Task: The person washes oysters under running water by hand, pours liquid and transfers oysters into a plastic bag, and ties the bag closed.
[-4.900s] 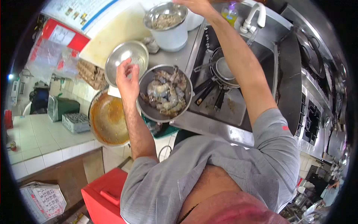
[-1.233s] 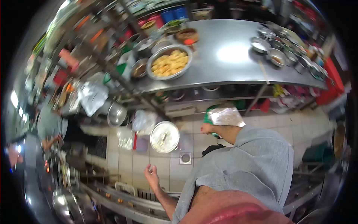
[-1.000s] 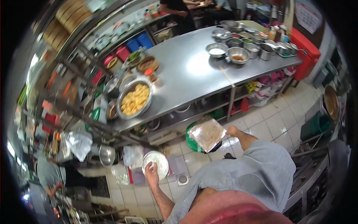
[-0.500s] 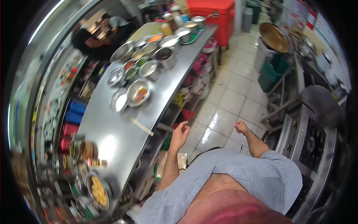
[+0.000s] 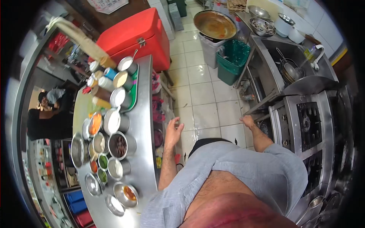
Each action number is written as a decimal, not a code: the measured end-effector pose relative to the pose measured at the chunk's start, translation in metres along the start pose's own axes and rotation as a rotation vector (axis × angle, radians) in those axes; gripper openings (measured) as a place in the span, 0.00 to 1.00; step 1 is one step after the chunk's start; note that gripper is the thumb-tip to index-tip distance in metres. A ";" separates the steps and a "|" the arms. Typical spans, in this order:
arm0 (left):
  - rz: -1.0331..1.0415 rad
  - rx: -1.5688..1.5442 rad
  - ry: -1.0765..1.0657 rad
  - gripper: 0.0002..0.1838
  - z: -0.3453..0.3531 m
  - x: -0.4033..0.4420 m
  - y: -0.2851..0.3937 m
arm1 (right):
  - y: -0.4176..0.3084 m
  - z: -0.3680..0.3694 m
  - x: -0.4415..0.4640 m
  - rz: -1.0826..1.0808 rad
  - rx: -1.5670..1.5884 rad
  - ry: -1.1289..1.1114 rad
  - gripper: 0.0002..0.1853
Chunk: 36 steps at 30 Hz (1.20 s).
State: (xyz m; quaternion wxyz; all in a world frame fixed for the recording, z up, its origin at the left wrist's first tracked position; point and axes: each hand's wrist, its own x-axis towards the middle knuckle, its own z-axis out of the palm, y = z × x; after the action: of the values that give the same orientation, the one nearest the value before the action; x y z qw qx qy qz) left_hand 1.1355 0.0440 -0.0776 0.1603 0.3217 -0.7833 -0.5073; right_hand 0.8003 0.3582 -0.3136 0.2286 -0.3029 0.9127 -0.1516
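Note:
My left hand (image 5: 173,132) hangs in the air over the floor, just right of the steel table's edge. Its fingers are loosely bent and apart, with nothing in them. On the right, my right hand (image 5: 248,121) is held low near the stove's front corner, fingers curled in; no object shows in it. Nearest my left hand on the steel table (image 5: 143,98) are metal pots, among them one with dark pieces (image 5: 118,146) and one with white contents (image 5: 113,121). A bowl with orange-red food (image 5: 125,194) sits closer to my body.
A red cooler (image 5: 133,34) stands beyond the table. Ahead on the tiled floor (image 5: 203,110) are a green bin (image 5: 232,60) and a wide brown-stained pan (image 5: 215,24) on a pale bin. A sink (image 5: 292,62) and gas stove (image 5: 308,117) line the right. Another person (image 5: 49,121) is at left.
My view has turned left and moved forward along the table. The cooler, bins and sink appear closer. Both hands stay at my sides, the left a little further left in view.

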 end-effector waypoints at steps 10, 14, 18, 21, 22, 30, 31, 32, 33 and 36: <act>0.210 0.020 0.049 0.17 -0.020 0.293 0.064 | -0.052 -0.083 0.189 0.430 0.655 -0.107 0.14; 0.190 -0.073 0.245 0.16 -0.045 0.387 0.105 | -0.065 -0.133 0.327 0.236 0.644 -0.090 0.08; 0.235 0.054 0.390 0.16 -0.082 0.463 0.149 | -0.126 -0.198 0.453 0.092 0.692 -0.052 0.09; 0.236 0.105 0.480 0.16 -0.114 0.518 0.164 | -0.184 -0.217 0.557 -0.020 0.721 -0.058 0.08; 0.173 0.127 0.518 0.17 -0.123 0.535 0.170 | -0.207 -0.222 0.584 -0.031 0.714 -0.075 0.08; 0.132 0.141 0.647 0.22 -0.217 0.678 0.161 | -0.313 -0.230 0.800 -0.107 0.636 -0.244 0.09; 0.090 0.193 0.660 0.22 -0.226 0.694 0.168 | -0.330 -0.253 0.805 -0.049 0.604 -0.309 0.10; 0.076 0.184 0.685 0.22 -0.235 0.711 0.174 | -0.338 -0.259 0.821 -0.064 0.582 -0.322 0.10; 0.042 0.234 0.704 0.21 -0.243 0.727 0.180 | -0.343 -0.267 0.839 -0.038 0.571 -0.319 0.11; -0.022 0.316 0.736 0.20 -0.265 0.775 0.182 | -0.350 -0.272 0.912 0.003 0.534 -0.290 0.13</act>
State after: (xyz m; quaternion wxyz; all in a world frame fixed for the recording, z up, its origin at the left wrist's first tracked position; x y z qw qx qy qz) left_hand 0.6516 -0.6049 0.1421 0.3733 0.5109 -0.7385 -0.2331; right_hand 0.1816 -0.4408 -0.2338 0.4283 -0.2491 0.7989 -0.3409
